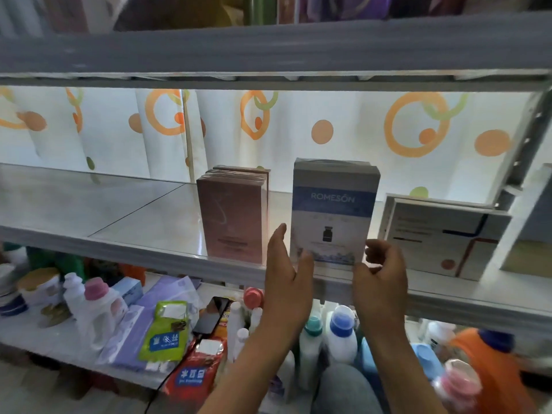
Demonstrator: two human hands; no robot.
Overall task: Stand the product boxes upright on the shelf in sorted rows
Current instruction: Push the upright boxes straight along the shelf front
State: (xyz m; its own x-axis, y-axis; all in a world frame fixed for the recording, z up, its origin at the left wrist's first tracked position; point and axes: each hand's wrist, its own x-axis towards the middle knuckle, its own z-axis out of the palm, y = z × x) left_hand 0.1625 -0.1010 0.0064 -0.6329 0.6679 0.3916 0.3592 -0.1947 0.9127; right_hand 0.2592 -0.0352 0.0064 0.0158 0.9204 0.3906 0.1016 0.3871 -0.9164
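A blue-and-white box marked ROMESON (333,210) stands upright near the front edge of the grey shelf (119,222). My left hand (286,273) is at its lower left corner, fingers straight, thumb touching the box front. My right hand (380,273) hovers at its lower right corner with fingers loosely curled, holding nothing. Left of it a row of pink boxes (233,213) stands upright, one behind another. To the right, white boxes with blue and red lines (442,237) stand upright.
A shelf beam (268,52) runs overhead. A patterned curtain (298,130) hangs behind. On the lower shelf lie bottles (340,333), a phone (212,315), pouches (167,330) and an orange jug (490,372). A metal upright (519,150) stands at the right.
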